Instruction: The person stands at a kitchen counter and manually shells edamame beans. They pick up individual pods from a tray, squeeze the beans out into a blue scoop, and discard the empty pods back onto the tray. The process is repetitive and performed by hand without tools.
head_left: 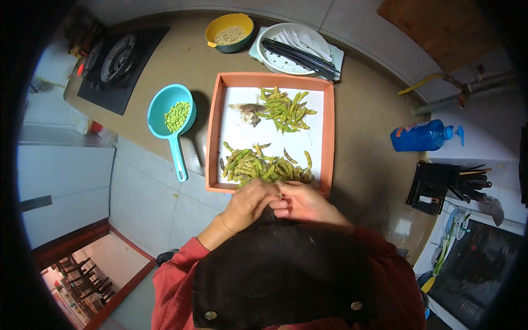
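My left hand (250,203) and my right hand (304,203) meet over the near rim of an orange tray (270,77). Pinched between their fingertips is a small pale-green piece, apparently a soybean pod (280,195), mostly covered by the fingers. Just beyond my hands lies a heap of green and brown soybean pods (264,165). A second pile of pods (286,109) sits at the tray's far right, beside a dark smear of debris (249,112) on the white tray bottom. Shelled green beans (177,116) rest in a turquoise long-handled scoop (178,152) left of the tray.
Behind the tray stand a yellow-and-green bowl (229,22) of pale seeds and a white drainer plate (270,57) with spoons and black chopsticks (299,58). A blue pump bottle (420,136) is at right, a gas hob (119,70) at far left. The scoop's handle overhangs the counter edge.
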Available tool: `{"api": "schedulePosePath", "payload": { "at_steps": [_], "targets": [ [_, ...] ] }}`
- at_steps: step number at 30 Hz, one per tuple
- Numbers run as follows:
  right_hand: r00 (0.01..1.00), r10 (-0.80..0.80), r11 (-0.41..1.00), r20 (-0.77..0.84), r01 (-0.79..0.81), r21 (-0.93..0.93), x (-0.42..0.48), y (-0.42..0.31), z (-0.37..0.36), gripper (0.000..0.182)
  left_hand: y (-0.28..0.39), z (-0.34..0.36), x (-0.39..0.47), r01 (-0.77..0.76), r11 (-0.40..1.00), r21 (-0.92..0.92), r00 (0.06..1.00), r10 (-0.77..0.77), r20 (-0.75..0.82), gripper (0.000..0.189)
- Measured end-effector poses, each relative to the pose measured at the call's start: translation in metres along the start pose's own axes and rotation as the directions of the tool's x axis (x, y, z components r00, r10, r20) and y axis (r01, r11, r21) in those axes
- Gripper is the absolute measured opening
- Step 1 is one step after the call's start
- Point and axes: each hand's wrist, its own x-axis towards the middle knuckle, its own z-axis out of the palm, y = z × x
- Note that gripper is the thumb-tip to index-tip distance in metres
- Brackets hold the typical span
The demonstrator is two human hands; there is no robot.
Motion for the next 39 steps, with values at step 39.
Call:
{"api": "schedulePosePath", "payload": {
  "at_steps": [39],
  "targets": [
    [0.212,-0.769,-0.601,0.603,0.082,-0.795,0.03,-0.13,-0.027,0.01,-0.056,0.049,0.121,0.489,0.734,-0.471,0.823,-0.568,-0.029,0.024]
  ]
}}
